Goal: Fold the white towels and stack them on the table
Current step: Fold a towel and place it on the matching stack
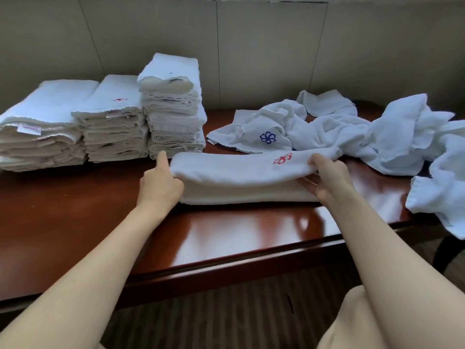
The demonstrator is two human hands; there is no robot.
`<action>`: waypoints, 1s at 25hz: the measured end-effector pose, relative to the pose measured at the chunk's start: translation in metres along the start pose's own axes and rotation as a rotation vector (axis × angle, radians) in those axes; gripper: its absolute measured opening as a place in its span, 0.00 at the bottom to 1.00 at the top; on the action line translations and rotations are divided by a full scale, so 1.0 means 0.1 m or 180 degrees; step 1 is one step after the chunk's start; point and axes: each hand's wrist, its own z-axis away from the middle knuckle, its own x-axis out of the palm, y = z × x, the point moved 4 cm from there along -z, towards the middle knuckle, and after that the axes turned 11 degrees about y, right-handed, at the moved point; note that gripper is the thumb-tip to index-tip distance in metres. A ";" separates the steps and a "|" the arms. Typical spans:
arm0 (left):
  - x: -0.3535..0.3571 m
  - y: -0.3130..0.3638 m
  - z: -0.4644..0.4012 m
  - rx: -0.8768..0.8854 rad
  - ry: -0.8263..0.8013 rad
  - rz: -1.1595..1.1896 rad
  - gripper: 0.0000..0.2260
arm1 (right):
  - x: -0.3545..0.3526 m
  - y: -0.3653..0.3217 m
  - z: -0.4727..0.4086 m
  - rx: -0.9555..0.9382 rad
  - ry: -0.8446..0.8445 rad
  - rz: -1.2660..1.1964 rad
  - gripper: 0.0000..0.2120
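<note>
White folded towel (241, 177) spans between left hand (161, 183), right hand (327, 176) grips.

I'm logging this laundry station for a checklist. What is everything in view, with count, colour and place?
towel being folded: one, white with a red emblem, on the table in front of the person, held at both ends
folded towel stacks: three, white, side by side at the table's left rear, the rightmost tallest
unfolded towel pile: count unclear, white, heaped at the right, partly hanging over the edge
towel with blue emblem: one, white, loose at the pile's left
table: one, glossy reddish brown, against the wall
wall: beige panels, behind the table
left hand: grips the towel's left end
right hand: grips the towel's right end
</note>
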 end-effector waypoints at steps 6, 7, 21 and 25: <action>0.07 -0.10 0.00 0.0988 -0.0582 -0.0618 0.31 | -0.29 0.08 -0.15 -0.0423 0.0716 0.1181 0.10; 0.09 -0.11 0.00 0.1056 -0.0638 -0.0558 0.30 | -0.29 0.06 -0.14 -0.0681 0.0783 0.1568 0.09; -0.01 -0.28 0.00 -0.1286 -0.1695 0.2362 0.08 | -0.04 0.08 0.20 -0.2731 0.0997 0.4119 0.16; -0.13 -0.10 0.03 -0.0899 -0.0157 0.2537 0.10 | 0.28 0.10 0.47 -0.2826 0.0522 0.4025 0.13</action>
